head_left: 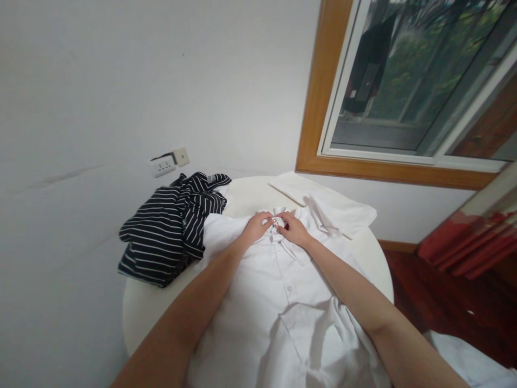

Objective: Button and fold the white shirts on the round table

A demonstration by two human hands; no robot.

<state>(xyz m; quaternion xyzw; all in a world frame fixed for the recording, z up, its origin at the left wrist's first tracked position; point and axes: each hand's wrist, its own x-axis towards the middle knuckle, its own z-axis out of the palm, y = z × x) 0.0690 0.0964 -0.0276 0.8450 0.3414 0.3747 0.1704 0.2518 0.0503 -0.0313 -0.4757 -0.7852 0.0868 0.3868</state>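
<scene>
A white button-up shirt [258, 291] lies spread over the round table, its row of buttons facing up and its collar end away from me. At the neck, my left hand [258, 226] pinches the fabric with its fingertips. Right beside it, my right hand [294, 229] grips the other side of the collar opening, thumb and fingers bent together. The fingertips of both hands almost meet there. Thin white ties or fabric edges hang just below the right hand. Whether a button is between the fingers is too small to make out.
A black shirt with white stripes [165, 231] lies bunched on the table's left side. The white round table [139, 310] stands against a wall with a socket [162, 166]. A wood-framed window [323, 91] is at the right, with a red curtain [472, 242] below.
</scene>
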